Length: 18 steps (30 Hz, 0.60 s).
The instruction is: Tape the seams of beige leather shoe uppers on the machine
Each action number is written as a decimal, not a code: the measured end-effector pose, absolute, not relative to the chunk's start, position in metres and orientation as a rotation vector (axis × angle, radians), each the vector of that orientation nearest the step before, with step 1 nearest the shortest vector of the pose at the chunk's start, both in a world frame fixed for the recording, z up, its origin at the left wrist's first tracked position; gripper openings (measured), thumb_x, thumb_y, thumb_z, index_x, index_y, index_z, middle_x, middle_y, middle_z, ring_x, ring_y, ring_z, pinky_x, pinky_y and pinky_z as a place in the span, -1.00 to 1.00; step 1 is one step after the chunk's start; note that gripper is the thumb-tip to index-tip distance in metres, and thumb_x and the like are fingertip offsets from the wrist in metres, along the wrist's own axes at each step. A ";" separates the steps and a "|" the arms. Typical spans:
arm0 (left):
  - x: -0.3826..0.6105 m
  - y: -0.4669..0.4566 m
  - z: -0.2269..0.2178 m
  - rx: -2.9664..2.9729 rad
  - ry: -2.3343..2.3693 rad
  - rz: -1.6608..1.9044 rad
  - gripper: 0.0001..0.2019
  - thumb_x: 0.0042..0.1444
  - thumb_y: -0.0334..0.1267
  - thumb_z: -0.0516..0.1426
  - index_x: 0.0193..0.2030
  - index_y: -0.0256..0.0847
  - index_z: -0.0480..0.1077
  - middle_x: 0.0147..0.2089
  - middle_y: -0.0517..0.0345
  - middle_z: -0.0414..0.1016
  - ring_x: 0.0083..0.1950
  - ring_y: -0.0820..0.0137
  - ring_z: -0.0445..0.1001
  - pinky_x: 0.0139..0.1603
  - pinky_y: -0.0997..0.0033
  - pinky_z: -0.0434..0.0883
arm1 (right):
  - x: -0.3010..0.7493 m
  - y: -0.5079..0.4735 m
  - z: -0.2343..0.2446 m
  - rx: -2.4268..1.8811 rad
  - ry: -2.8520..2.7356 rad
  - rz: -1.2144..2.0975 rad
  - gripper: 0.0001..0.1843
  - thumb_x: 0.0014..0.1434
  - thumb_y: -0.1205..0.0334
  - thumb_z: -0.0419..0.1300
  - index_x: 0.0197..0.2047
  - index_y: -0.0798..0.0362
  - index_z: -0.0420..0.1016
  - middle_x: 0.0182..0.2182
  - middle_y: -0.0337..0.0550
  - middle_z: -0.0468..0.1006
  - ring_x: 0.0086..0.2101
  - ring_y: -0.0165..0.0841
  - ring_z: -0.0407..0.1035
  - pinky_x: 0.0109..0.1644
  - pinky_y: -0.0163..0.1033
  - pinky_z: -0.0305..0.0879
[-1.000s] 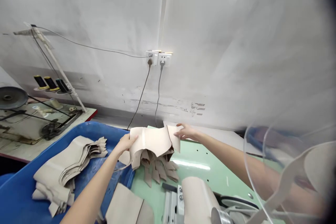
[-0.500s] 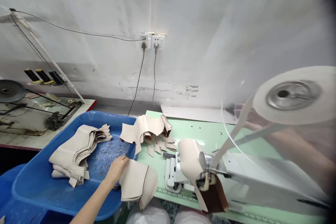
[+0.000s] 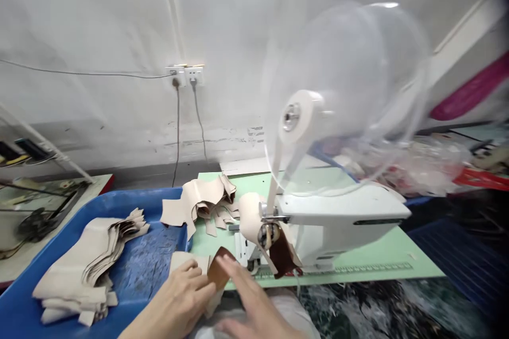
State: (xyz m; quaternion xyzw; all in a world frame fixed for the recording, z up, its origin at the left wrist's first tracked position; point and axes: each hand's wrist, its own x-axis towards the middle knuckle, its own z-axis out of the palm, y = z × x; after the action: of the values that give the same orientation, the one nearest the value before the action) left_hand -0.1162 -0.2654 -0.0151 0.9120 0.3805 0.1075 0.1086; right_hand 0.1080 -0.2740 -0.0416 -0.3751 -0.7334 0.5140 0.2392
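Piece: beige, its raised flap showing a brown face, just beside the tray and near the front edge of the table.
Left hand: fingers curled, pinching the piece.
Right hand: fingers stretched out, thumb apart, at the brown face; blur hides whether the fingertips touch it.
Tray contents: a beige stack inside blue walls.
Tabletop: green, bearing a white machine and a heap reaching over the tray's rim.

bright view, dark upper-right corner
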 end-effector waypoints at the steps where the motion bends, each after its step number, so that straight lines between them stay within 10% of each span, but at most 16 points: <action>1: -0.109 -0.266 -0.004 2.603 1.108 0.342 -0.83 0.20 -0.38 0.03 -0.40 -0.11 0.32 -0.47 0.18 0.45 -0.48 0.35 0.34 -0.35 0.35 0.25 | 0.095 -0.270 -0.038 -0.979 -2.007 1.414 -0.43 0.04 0.17 0.32 0.15 -0.05 0.42 0.10 -0.07 0.45 0.12 -0.09 0.28 0.36 0.04 -0.03; 3: -0.099 -0.261 0.011 2.362 1.177 0.381 -0.86 0.16 -0.19 0.14 -0.41 -0.10 0.34 -0.52 0.23 0.41 -0.52 0.39 0.30 -0.48 0.41 0.15 | 0.097 -0.264 -0.021 -1.030 -1.895 1.381 -0.84 0.09 0.17 0.26 -0.25 0.02 0.57 -0.29 -0.19 0.55 -0.18 -0.23 0.41 0.16 -0.10 0.22; 5: -0.090 -0.249 0.021 2.056 1.273 0.406 -0.73 0.04 -0.04 0.24 -0.47 -0.13 0.32 -0.57 0.27 0.31 -0.54 0.42 0.23 -0.53 0.45 0.09 | 0.122 -0.261 0.003 -1.200 -1.726 1.358 -0.79 0.14 0.10 0.22 -0.42 0.06 0.51 -0.47 -0.25 0.45 -0.34 -0.33 0.34 -0.15 -0.27 0.27; 12: -0.033 -0.198 0.021 1.422 1.288 0.799 -0.55 0.08 0.17 0.12 -0.53 -0.20 0.30 -0.52 0.25 0.18 -0.46 0.44 0.14 -0.49 0.54 0.13 | 0.192 -0.222 0.019 -1.308 -1.062 1.554 -0.55 -0.01 -0.15 0.34 -0.43 0.12 0.45 -0.48 -0.24 0.41 -0.44 -0.41 0.23 -0.36 -0.34 0.13; 18: -0.023 -0.195 0.007 1.334 1.301 0.809 -0.53 0.05 0.16 0.16 -0.55 -0.22 0.28 -0.54 0.26 0.16 -0.49 0.49 0.11 -0.52 0.56 0.11 | 0.192 -0.200 -0.010 -1.226 -0.831 1.671 -0.65 -0.13 0.01 0.44 -0.49 0.13 0.49 -0.56 -0.24 0.45 -0.49 -0.38 0.31 -0.36 -0.29 0.21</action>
State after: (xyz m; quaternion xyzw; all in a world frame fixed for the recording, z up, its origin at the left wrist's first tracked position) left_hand -0.0235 -0.1945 0.0073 0.5580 0.5443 0.3384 0.5271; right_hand 0.1920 -0.2002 -0.0098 -0.4935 -0.3345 0.6723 0.4388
